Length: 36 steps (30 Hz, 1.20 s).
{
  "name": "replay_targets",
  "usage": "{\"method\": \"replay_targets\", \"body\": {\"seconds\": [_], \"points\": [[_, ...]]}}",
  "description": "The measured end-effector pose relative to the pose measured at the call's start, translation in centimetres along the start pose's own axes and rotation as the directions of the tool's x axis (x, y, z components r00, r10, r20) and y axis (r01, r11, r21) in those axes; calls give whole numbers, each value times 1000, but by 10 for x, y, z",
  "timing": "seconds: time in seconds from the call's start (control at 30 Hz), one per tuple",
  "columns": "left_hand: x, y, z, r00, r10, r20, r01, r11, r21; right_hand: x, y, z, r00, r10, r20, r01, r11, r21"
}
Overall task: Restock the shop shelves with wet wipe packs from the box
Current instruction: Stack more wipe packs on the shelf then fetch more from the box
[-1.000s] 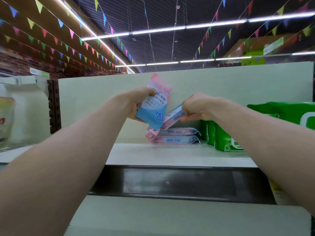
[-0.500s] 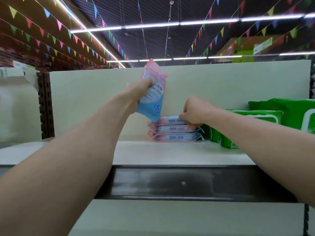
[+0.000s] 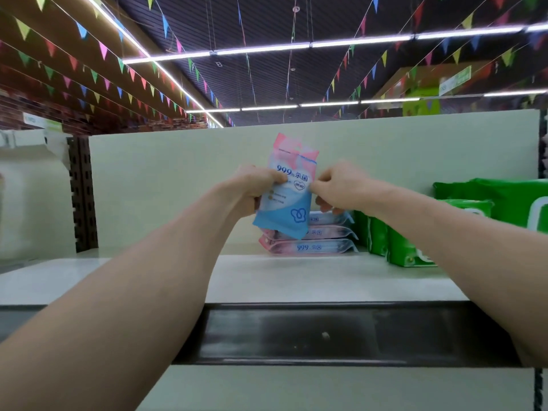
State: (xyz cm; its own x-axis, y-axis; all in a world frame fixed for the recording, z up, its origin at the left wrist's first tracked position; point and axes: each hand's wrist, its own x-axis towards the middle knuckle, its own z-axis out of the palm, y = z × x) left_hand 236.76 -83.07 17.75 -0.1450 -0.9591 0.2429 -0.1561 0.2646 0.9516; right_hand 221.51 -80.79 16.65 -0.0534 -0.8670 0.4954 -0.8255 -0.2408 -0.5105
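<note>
Wipe pack (image 3: 289,191) upright — L hand (image 3: 255,188) grips its left edge, R hand (image 3: 338,188) pinches right; stack (image 3: 314,247) just below, at shelf (image 3: 267,277) rear.

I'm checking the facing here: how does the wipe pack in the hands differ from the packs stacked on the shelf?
The held pack stands nearly upright in the air, gripped by the left hand and pinched by the right hand; the stacked packs lie flat on the shelf. The held pack shows its front face; the stacked packs show only their edges. Both are pink and blue with 999 print.
</note>
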Motion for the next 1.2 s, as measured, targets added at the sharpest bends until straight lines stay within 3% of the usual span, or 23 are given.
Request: {"method": "replay_targets", "body": {"seconds": [0.07,0.13,0.2,0.27,0.37,0.57,0.73,0.9,1.03,1.13,1.2], "points": [[-7,2,3,994,-55,97,64,994,-85,-9,-6,-5,995,41,95,-55,986,158],[-12,3,6,982,-85,170,116,977,-181,-18,-9,-6,974,40,225,-87,975,204],[-14,5,10,976,-101,192,152,950,-272,-22,-11,-3,976,-52,210,6,977,215],[-15,7,15,978,-121,170,169,936,-308,-20,-16,1,978,-160,132,149,985,90],[-15,9,19,985,-129,118,160,935,-315,-14,-23,-4,992,-83,97,99,979,-176],[-3,-1,4,986,-85,-144,85,996,-10,-5,-26,-29,961,-99,258,165,954,-250],[6,-7,-1,972,-45,-229,92,976,198,4,-12,-20,947,-117,298,202,941,-272],[9,-16,3,977,-61,-206,155,867,474,11,3,-15,954,-120,274,218,906,-363],[8,-10,2,992,-63,-112,109,868,484,13,9,-15,966,-70,250,182,869,-459],[4,-9,7,981,-192,-26,173,811,558,12,12,-8,941,59,334,112,876,-470],[5,-11,10,962,-271,36,215,834,509,11,12,-4,923,105,370,78,891,-447]]}}
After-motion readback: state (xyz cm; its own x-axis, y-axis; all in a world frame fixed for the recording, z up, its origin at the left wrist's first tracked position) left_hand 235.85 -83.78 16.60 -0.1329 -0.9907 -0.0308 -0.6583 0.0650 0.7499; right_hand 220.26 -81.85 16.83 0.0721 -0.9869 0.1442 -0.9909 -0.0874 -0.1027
